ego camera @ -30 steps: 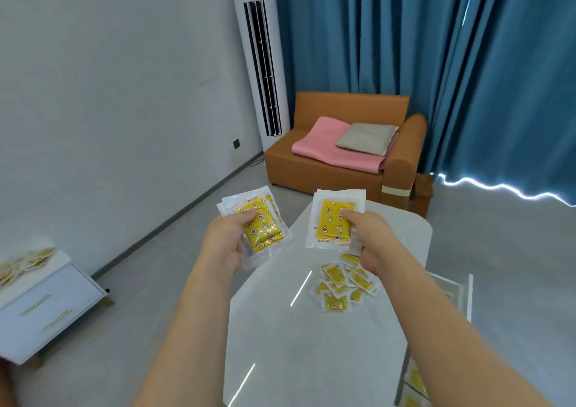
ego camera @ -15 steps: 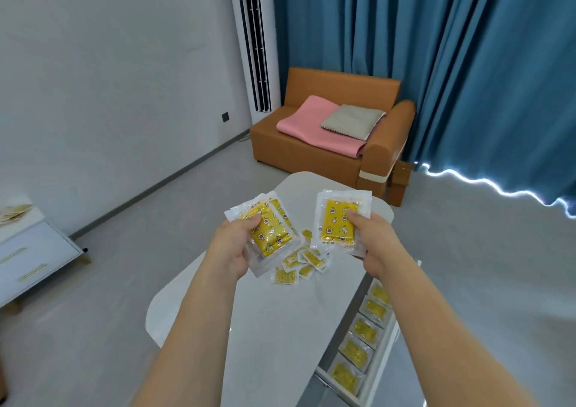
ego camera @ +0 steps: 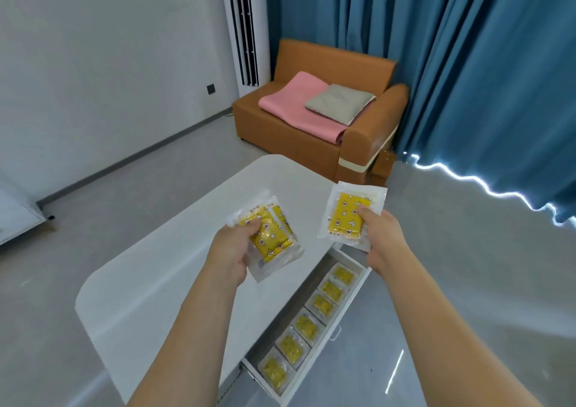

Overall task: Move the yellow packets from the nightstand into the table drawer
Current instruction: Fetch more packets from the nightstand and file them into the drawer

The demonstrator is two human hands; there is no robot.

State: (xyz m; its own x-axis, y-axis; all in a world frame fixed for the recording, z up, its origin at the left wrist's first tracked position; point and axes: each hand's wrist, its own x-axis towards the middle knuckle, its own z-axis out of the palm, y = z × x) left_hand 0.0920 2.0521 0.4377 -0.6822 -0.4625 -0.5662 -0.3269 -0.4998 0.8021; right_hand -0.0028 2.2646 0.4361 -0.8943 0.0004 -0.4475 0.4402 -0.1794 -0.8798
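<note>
While both forearms reach out over the white table (ego camera: pixel 162 285), the left hand (ego camera: pixel 232 255) grips a small stack of yellow packets (ego camera: pixel 269 239) above the tabletop, thumb curled on top. Beside the table's far corner, the right hand (ego camera: pixel 378 238) pinches one star-printed packet (ego camera: pixel 349 216); its small print is unreadable. Below it, the open table drawer (ego camera: pixel 324 366) holds a row of six packets (ego camera: pixel 307 325).

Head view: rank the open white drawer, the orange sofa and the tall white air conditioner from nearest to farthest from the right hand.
1. Open white drawer: just below the right hand, at the table's right side.
2. Orange sofa: beyond the table, ahead of the hand.
3. Tall white air conditioner: farthest, standing by the wall left of the sofa.
</note>
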